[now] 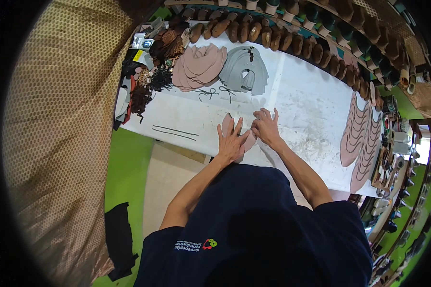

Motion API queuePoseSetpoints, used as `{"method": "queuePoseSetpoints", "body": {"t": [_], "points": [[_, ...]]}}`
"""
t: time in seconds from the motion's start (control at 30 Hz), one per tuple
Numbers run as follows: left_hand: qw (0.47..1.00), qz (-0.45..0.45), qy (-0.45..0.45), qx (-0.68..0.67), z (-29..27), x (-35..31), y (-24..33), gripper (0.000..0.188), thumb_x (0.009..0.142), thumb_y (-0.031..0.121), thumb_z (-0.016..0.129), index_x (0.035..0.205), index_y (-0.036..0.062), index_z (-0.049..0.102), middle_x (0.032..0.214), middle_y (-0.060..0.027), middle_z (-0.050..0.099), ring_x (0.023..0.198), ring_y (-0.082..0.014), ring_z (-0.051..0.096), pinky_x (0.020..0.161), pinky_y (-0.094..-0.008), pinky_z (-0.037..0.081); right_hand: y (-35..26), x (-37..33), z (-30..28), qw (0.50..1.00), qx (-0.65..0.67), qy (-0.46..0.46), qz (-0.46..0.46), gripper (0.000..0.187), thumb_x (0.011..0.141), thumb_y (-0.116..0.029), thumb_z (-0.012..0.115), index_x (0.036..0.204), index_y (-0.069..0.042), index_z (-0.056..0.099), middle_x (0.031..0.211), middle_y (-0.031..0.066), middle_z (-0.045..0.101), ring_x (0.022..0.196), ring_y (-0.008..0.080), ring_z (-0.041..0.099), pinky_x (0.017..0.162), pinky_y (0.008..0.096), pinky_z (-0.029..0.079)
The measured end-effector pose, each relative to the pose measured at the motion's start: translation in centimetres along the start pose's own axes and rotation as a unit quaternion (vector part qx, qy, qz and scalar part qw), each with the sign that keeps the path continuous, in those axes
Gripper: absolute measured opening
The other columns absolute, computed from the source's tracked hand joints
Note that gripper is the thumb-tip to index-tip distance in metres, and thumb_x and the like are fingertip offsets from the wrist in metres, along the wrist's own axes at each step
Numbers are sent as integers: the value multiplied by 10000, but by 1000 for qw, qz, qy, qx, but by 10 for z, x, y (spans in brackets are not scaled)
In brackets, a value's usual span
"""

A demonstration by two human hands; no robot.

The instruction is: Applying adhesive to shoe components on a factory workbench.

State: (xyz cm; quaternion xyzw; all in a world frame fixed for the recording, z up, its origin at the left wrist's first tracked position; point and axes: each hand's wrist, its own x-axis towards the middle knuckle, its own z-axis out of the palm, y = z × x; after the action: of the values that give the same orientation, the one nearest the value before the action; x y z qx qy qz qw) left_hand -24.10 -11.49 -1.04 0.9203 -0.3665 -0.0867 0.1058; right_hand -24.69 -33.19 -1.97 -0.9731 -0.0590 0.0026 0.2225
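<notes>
A pink U-shaped shoe upper piece [248, 142] lies on the white worktable near its front edge, in front of my body. Across it rests my left hand [231, 145], fingers spread and pressing it flat. My right hand [266, 127] is at the piece's right side, with thumb and fingertips pinched at its edge. The hands cover much of the piece. Two thin dark cords [175, 132] lie straight and side by side on the table to the left. Beyond them are short curled dark cords [207, 93].
Fanned pink shoe uppers [199, 67] and grey uppers [244, 71] lie at the back. Overlapping pink pieces with wavy edges [361, 141] lie at the right. Dark straps and trimmings [146, 91] crowd the left end. Wooden shoe lasts [282, 39] line the back edge.
</notes>
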Motion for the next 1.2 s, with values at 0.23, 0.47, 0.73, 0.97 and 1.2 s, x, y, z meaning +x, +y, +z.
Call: {"method": "queuePoseSetpoints", "body": {"t": [0.23, 0.47, 0.73, 0.97, 1.2], "points": [[999, 2, -31, -17, -5, 4, 3, 686, 805, 256, 775, 1464, 305, 591, 1789, -91, 123, 1633, -392, 109, 1177, -804, 115, 2, 2, 4, 1000, -5, 13, -11, 70, 871, -206, 764, 906, -151, 788, 1349, 41, 624, 1437, 306, 448, 1211, 733, 147], [1000, 6, 9, 1, -3, 7, 3, 739, 789, 298, 770, 1501, 330, 579, 1787, -93, 142, 1617, -403, 151, 1156, -809, 142, 2, 2, 1, 1000, -1, 3, -2, 98, 885, -241, 767, 917, -151, 789, 1353, 43, 624, 1428, 295, 457, 1203, 735, 148], [1000, -6, -24, -3, 1, 10, 4, 721, 801, 277, 737, 1504, 310, 582, 1782, -118, 154, 1613, -416, 153, 1155, -817, 125, -7, -20, -6, 992, 0, 100, 76, 205, 855, -337, 801, 930, -146, 808, 1390, 66, 635, 1424, 295, 478, 1239, 682, 141], [999, -17, 2, -35, 2, 19, 6, 511, 869, 275, 707, 1380, 264, 691, 1770, -147, 186, 1611, -412, 156, 1152, -809, 109, -5, -26, 3, 992, -45, 93, 79, 196, 898, -331, 763, 998, -178, 832, 1426, 31, 626, 1430, 275, 469, 1241, 676, 139], [996, -20, 68, -59, 10, 27, 9, 269, 972, 291, 676, 1210, 228, 784, 1732, -163, 283, 1597, -397, 204, 1158, -777, 112, -3, -15, -1, 995, -17, 67, 69, 192, 916, -325, 743, 964, -154, 815, 1431, 45, 613, 1426, 283, 470, 1232, 677, 153]]}}
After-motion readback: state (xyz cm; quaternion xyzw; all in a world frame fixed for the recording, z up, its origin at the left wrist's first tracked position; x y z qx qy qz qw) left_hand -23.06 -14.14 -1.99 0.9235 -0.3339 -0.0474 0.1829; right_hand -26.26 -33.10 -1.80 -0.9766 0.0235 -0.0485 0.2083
